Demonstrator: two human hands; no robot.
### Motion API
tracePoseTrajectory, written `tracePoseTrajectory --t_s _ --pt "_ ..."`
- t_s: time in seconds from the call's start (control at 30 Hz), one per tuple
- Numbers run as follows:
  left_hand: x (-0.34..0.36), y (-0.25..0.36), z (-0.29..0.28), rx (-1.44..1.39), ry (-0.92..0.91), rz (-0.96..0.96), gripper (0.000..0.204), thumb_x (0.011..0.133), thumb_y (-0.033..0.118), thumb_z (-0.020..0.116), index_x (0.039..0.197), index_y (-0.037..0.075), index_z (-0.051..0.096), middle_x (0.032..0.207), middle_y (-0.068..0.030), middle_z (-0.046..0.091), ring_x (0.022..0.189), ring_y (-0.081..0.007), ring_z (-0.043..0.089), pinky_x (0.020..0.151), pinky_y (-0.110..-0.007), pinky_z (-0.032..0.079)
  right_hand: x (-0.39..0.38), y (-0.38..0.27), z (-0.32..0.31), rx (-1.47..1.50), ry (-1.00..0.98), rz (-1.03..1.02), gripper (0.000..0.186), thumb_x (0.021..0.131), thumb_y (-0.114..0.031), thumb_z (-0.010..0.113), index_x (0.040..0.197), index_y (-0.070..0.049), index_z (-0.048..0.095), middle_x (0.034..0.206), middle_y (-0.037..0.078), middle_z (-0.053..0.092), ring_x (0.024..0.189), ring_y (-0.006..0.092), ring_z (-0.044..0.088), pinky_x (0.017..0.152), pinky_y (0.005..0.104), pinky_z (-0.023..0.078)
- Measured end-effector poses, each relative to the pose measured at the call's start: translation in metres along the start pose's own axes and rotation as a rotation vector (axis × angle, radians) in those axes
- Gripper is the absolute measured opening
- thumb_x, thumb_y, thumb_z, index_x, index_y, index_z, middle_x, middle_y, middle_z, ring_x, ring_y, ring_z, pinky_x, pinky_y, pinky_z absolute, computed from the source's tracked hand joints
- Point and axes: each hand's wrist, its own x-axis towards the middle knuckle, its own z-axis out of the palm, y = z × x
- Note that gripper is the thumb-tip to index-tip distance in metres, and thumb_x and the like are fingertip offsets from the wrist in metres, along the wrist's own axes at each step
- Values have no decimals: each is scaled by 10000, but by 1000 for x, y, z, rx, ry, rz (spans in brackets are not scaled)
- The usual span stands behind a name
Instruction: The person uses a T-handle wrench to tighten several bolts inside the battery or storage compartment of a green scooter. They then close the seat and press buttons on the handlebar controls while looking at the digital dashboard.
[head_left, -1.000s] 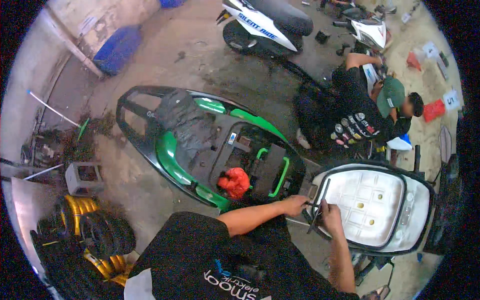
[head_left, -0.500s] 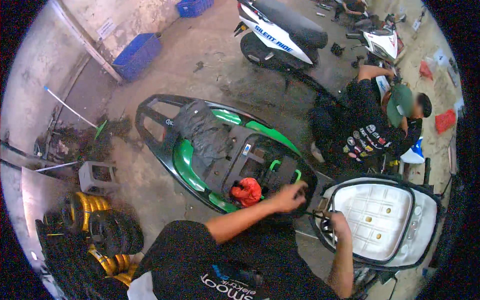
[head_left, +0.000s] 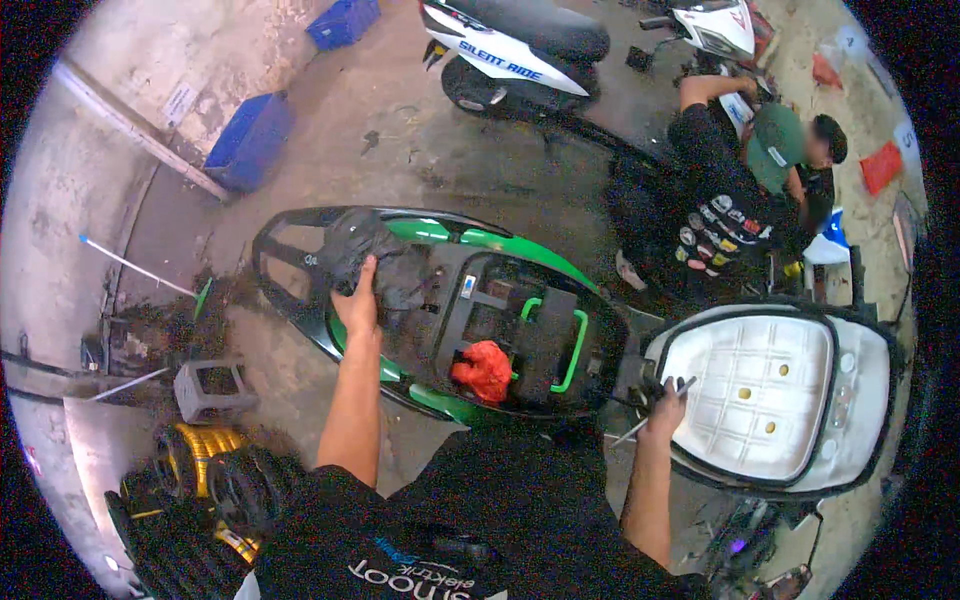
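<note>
Overlapping the dark sheet [head_left: 404, 268] left of centre, the left hand [head_left: 358, 300] has an unclear grip; the right hand [head_left: 663, 408], well apart, clasps a rod [head_left: 629, 434] slanting toward upper right.

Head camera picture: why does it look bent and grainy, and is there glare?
Head view: black corners and bowed edges, fitting a fisheye lens; head view: coloured speckle over the black shirt; head view: pale glare along the green panel.

Left hand [head_left: 358, 303] over dark crumpled sheet [head_left: 402, 272]; right hand [head_left: 664, 412] grips thin rod [head_left: 632, 431] near white seat pan [head_left: 745, 362].
</note>
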Motion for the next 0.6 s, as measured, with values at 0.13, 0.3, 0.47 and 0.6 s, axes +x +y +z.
tracePoseTrajectory --t_s 0.13,0.3,0.47,0.6 --pt "23 -1 0 92 -151 88 925 638 252 842 1309 -106 315 1316 -183 437 1183 -273 448 1009 -366 351 -40 -26 -2 -397 -59 -451 586 845 -132 529 1361 45 317 1383 213 364 1285 311 334 1069 334 232" --pt "32 -24 -4 211 -134 219 865 645 313 828 1259 -121 401 1234 -199 527 1066 -279 531 978 -361 379 -17 -36 -75 -222 -867 85 693 704 -71 569 1345 74 347 1329 165 464 1229 258 446 1022 330 336" --pt "7 -19 18 379 -33 374 982 621 408 834 1244 -177 351 1245 -248 494 1128 -317 492 1002 -369 358 -44 -65 -60 -1220 -658 -417 835 694 -153 664 1387 56 249 1390 351 249 1296 515 205 1070 511 210" --pt "9 -19 19 552 59 323 1007 618 400 839 1265 -175 323 1263 -248 480 1142 -323 487 1018 -374 341 -51 -58 -43 -1868 -157 -939 638 821 -199 510 1373 39 296 1409 389 154 1328 545 93 1032 673 93"
